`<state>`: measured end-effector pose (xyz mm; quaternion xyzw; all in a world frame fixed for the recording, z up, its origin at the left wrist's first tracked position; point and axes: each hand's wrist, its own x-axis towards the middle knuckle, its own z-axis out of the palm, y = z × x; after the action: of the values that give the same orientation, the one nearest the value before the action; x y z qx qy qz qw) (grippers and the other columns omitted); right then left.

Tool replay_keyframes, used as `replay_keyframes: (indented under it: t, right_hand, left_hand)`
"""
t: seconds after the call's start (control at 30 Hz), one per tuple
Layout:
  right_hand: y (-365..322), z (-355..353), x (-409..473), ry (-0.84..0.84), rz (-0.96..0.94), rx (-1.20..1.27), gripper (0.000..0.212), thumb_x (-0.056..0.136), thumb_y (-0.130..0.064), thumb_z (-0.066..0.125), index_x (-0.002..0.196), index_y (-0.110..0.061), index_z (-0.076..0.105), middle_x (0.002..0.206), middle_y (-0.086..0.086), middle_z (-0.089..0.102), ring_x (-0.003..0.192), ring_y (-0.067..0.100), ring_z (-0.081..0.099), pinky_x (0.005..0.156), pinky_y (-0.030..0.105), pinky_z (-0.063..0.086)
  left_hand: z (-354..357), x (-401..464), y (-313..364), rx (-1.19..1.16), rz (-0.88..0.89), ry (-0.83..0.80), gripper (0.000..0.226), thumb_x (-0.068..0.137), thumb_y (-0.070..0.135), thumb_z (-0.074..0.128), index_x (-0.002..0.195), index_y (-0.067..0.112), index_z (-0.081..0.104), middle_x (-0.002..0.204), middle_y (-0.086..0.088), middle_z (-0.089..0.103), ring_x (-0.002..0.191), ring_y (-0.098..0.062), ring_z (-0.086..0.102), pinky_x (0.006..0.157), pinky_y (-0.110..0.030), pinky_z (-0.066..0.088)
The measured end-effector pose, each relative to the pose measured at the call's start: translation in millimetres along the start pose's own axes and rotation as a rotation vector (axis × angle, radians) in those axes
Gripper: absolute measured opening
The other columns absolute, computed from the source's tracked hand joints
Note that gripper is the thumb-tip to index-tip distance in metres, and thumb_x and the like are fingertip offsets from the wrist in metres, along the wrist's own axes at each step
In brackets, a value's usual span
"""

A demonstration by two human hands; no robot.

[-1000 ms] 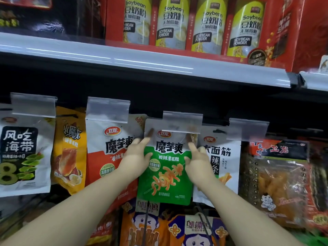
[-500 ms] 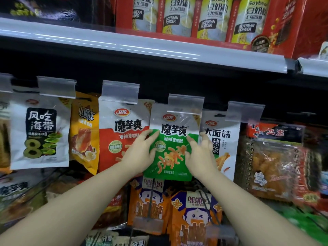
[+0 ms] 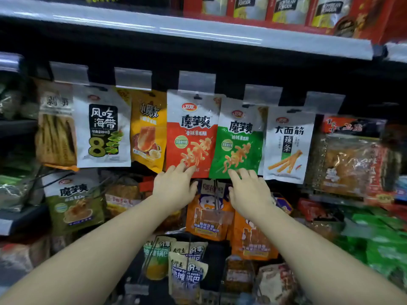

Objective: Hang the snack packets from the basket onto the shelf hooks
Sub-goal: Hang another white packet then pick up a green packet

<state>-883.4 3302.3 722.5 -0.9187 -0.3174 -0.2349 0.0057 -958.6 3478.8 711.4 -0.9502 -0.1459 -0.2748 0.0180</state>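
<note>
A green-and-white snack packet [image 3: 239,142] hangs from a shelf hook behind a clear label tag [image 3: 263,94], between a red-and-white packet [image 3: 190,133] and a white packet with a green strip [image 3: 288,144]. My left hand [image 3: 175,187] is below the red packet, fingers spread, tips at its bottom edge. My right hand [image 3: 250,190] is just under the green packet, fingers apart, holding nothing. No basket is in view.
More packets hang left: a white seaweed packet [image 3: 103,130] and a yellow packet [image 3: 148,130]. Orange packets [image 3: 207,214] hang on a lower row right under my hands. A shelf edge [image 3: 198,31] with red boxes runs overhead.
Both hands have let go of the green packet and dropped down below it. The packet now hangs by itself. My view has pulled back and tilted down.
</note>
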Motion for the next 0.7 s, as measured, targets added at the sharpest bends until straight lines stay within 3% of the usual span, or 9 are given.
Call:
replay_keyframes:
  t: [0.17,0.27,0.4,0.7]
  right_hand:
    - [-61,2,-50,-0.068,0.079,0.018,0.039,0.096,-0.028,0.042,0.134,-0.016,0.036,0.129,0.008,0.048,0.119,0.030,0.043,0.090,0.042,0.041]
    - [-100,7,-81,-0.127,0.124,0.024,0.037,0.095,-0.023,0.043,0.131,-0.016,0.037,0.127,0.009,0.049,0.121,0.031,0.043,0.091,0.042,0.040]
    - [-150,22,-122,-0.238,0.158,0.024,0.053,0.091,-0.019,0.050,0.140,-0.016,0.030,0.133,0.010,0.045,0.123,0.031,0.041,0.093,0.042,0.040]
    - [-224,93,-210,-0.523,0.190,0.088,0.039,0.093,-0.024,0.048,0.129,-0.015,0.036,0.128,0.010,0.046,0.119,0.033,0.043,0.090,0.044,0.040]
  left_hand:
    - [-1,-59,-47,0.004,0.058,-0.090,0.046,0.094,0.049,0.040,0.131,0.024,0.048,0.122,0.001,0.055,0.115,-0.023,0.051,0.084,-0.038,0.046]
    - [2,-98,-80,0.018,0.067,-0.181,0.046,0.094,0.049,0.039,0.133,0.025,0.048,0.125,0.000,0.053,0.118,-0.024,0.049,0.085,-0.040,0.046]
    - [10,-148,-125,0.033,0.080,-0.293,0.048,0.094,0.050,0.038,0.133,0.024,0.048,0.129,-0.001,0.051,0.118,-0.026,0.049,0.085,-0.040,0.046]
    - [74,-258,-179,0.035,0.092,-0.592,0.045,0.095,0.045,0.039,0.131,0.021,0.049,0.126,-0.003,0.052,0.116,-0.027,0.049,0.083,-0.039,0.045]
